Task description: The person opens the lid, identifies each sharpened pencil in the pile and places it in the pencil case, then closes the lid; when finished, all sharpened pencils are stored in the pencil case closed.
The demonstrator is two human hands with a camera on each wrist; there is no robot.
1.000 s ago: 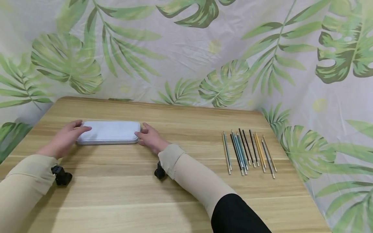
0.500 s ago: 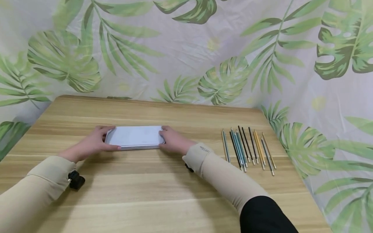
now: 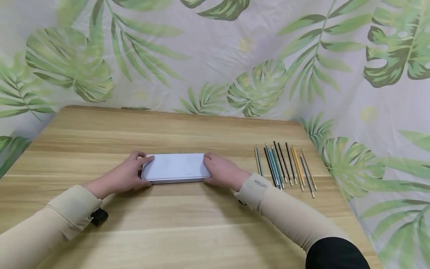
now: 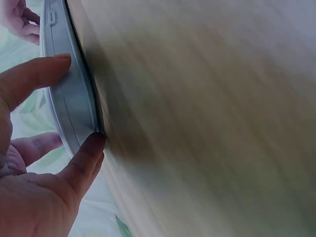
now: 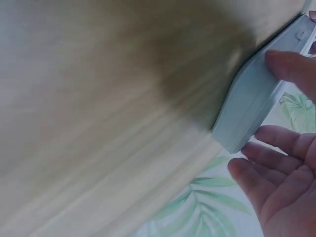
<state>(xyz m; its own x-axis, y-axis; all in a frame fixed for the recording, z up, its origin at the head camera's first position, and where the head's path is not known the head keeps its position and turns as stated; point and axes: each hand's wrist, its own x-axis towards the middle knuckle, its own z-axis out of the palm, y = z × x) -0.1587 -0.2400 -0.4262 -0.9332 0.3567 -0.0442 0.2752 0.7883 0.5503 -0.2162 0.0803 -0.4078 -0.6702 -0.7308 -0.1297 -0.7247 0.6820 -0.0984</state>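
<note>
A flat white pencil case [image 3: 176, 166] with rounded corners lies closed on the table, its long side facing me. My left hand [image 3: 129, 172] grips its left end. At the opposite end, my right hand [image 3: 223, 172] holds it too, thumb and fingers around the corner. The left wrist view gives the case's grey side wall [image 4: 74, 94] with a small catch on it, and the left thumb [image 4: 44, 74] touching that wall. In the right wrist view the right thumb [image 5: 291, 66] presses the front wall, while the other fingers are around the end. The underside is hidden.
Several pencils [image 3: 277, 164], black, teal, yellow and grey, lie side by side on the right of the wooden table [image 3: 168, 239]. The right sleeve covers the nearer ends of a few. A leaf-patterned cloth [image 3: 215, 56] hangs behind the table's back edge.
Both hands have brought the pencil case rightward and nearer to me, from the table's left side towards its middle. The right hand has closed around its end. The pencils stay put.
</note>
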